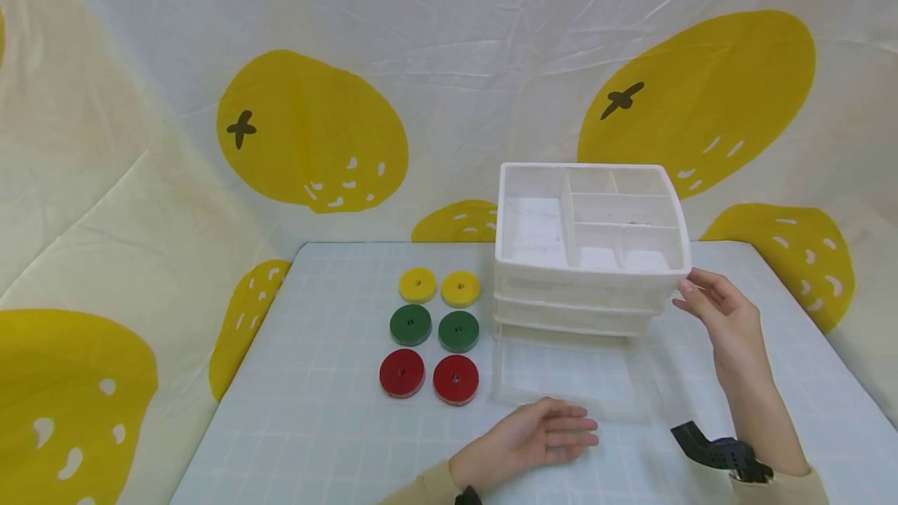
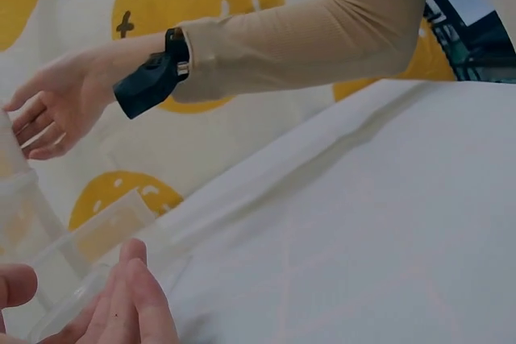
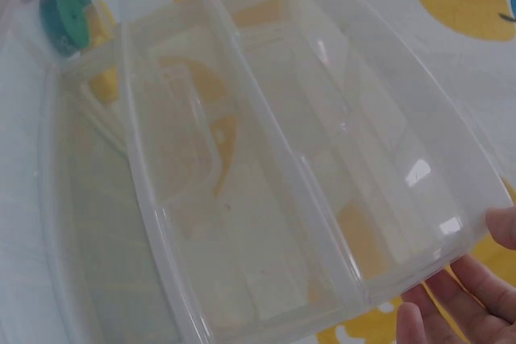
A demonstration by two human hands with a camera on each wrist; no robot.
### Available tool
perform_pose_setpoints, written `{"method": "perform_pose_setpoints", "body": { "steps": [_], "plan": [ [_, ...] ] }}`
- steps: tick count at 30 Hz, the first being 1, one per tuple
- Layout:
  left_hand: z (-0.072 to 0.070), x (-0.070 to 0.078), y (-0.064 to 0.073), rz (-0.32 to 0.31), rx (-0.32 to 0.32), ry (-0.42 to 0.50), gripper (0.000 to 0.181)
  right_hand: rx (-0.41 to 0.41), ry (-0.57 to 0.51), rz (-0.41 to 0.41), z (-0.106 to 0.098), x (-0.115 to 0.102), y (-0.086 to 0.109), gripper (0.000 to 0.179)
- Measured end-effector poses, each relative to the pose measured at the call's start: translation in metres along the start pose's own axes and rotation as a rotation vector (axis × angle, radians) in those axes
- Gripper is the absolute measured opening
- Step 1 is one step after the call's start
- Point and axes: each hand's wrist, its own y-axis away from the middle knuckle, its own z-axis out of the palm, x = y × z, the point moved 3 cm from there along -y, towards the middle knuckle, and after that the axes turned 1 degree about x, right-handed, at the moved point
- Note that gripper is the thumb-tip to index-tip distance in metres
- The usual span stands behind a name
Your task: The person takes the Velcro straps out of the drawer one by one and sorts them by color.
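Observation:
A white drawer organizer (image 1: 592, 270) with a divided top tray stands at the back right of the table. Its lowest drawer (image 1: 510, 396), clear plastic, is pulled out towards me. My left hand (image 1: 533, 439) lies palm-in at the drawer's front edge, fingers extended; in the left wrist view its fingers (image 2: 129, 300) overlap the drawer front. Beside the organizer's upper right corner is my right hand (image 1: 730, 322), thumb and forefinger touching that corner, the other fingers loose along the side. In the right wrist view, its thumb (image 3: 503, 227) is right at the edge.
Left of the organizer, discs with centre holes lie in pairs: yellow (image 1: 417, 285), green (image 1: 410, 325) and red (image 1: 402, 372). A cloth with yellow fruit prints (image 1: 316, 131) hangs behind the table (image 1: 295, 427). Black straps (image 1: 722, 454) circle both wrists.

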Motion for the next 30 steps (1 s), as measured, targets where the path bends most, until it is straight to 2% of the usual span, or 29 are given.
{"method": "perform_pose_setpoints", "body": {
  "steps": [4,19,24,30],
  "plan": [
    [0.001,0.006,-0.006,-0.002,0.012,0.008,0.038,-0.002,0.030,-0.001,0.000,0.000,0.000,0.047],
    [0.004,0.033,-0.030,0.136,0.023,0.015,0.038,-0.001,-0.009,0.008,0.001,0.000,0.000,0.042],
    [0.002,0.044,-0.038,0.158,0.015,0.032,0.040,0.004,-0.011,0.019,0.000,0.001,0.000,0.043],
    [0.000,0.054,-0.048,0.185,0.038,0.064,0.039,0.005,-0.012,0.012,0.000,0.001,0.000,0.043]
  ]
}}
